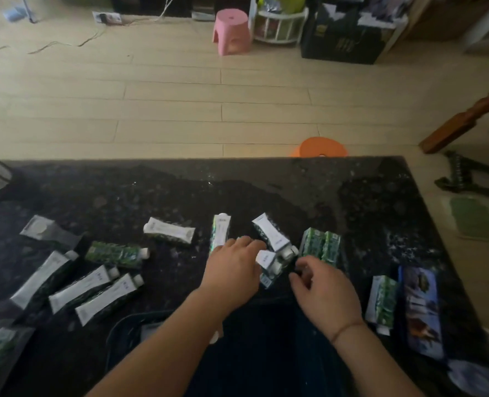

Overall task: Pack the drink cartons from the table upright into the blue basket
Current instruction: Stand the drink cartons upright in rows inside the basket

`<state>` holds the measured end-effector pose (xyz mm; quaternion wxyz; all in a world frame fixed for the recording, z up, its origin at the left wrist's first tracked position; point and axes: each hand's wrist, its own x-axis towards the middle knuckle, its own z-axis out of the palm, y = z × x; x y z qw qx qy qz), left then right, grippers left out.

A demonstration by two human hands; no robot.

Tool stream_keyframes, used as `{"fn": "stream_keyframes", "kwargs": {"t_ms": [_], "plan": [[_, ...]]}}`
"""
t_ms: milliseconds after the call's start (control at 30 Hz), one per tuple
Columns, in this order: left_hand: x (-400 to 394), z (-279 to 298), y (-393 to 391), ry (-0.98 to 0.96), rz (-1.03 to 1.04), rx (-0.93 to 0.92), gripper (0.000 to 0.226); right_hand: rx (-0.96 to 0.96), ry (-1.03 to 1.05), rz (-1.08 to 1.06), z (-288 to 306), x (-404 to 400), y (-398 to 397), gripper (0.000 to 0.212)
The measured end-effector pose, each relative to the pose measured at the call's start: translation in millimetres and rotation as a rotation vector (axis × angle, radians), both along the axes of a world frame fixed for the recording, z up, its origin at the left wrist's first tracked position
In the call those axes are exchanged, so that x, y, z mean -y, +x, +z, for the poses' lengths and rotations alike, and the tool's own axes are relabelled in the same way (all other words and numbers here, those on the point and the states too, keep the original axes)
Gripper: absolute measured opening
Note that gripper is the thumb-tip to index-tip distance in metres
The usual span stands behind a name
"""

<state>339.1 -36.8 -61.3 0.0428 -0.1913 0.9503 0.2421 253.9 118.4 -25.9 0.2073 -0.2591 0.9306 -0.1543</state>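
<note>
Both hands reached for one small carton point(269, 267) lying just beyond the blue basket point(266, 339) — left hand point(233, 272) touching it, right hand point(323, 290) half-open and empty — so next, probably, came grabbing and standing it up.

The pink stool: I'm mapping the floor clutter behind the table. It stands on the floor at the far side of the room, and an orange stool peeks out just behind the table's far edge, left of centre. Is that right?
Not quite. In the head view the orange stool peeks over the table's far edge right of centre, not left. The pink stool does stand on the floor at the far side of the room.
</note>
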Motion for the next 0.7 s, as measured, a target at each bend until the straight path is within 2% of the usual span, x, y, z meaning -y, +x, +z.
{"fn": "stream_keyframes", "kwargs": {"t_ms": [67,167,267,400,500,600,700], "plan": [[7,-22,-25,0.022,-0.06,0.189,0.045,0.077,0.118,0.036,-18,6,-21,0.029],[13,-54,-46,-0.018,-0.177,0.435,0.064,0.245,0.165,0.051,-41,11,-35,0.038],[14,-76,-55,-0.099,-0.271,0.508,0.073,0.409,0.166,0.116,-56,17,-42,0.043],[13,-88,-66,-0.183,-0.305,0.53,0.068,0.452,0.161,0.187,-65,30,-43,0.053],[11,-91,-71,-0.223,-0.271,0.507,0.054,0.457,0.136,0.148,-67,33,-37,0.048],[11,-88,-67,-0.237,-0.257,0.419,0.049,0.351,0.081,0.143,-66,31,-33,0.052],[19,-75,-56,-0.056,-0.221,0.233,0.058,0.139,0.043,0.205,-56,29,-27,0.072]]}}
